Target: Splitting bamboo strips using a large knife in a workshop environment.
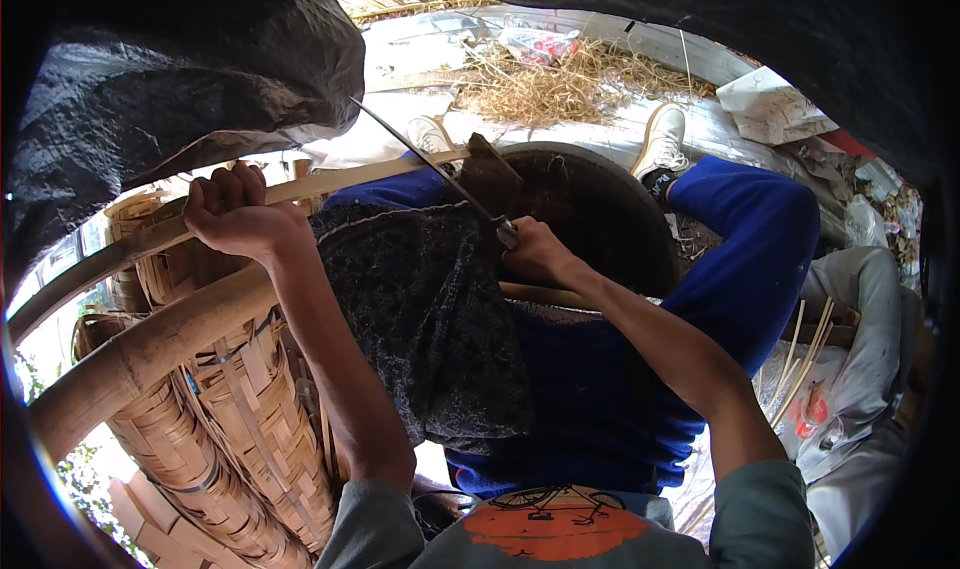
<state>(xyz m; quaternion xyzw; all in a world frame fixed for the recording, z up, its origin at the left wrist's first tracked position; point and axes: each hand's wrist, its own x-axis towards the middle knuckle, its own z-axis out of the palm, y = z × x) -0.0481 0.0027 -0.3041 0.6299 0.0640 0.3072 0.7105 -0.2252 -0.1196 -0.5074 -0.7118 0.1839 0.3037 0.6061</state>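
My left hand is closed, its fingers curled round a long bamboo strip. The strip runs from the far left, through that hand, across my left thigh to a flat brown piece of wood. In my right hand is the handle of a knife; its long thin blade slants up and left, crossing the strip near its right end. Whether the blade cuts into the bamboo I cannot tell. A dark patterned cloth lies over my lap, below the blade.
Several woven bamboo baskets stand at left beneath a thick bamboo pole. A dark round tub-like thing sits between my legs. Dry shavings litter the far floor. Black plastic sheeting hangs at upper left. Another person's leg is at right.
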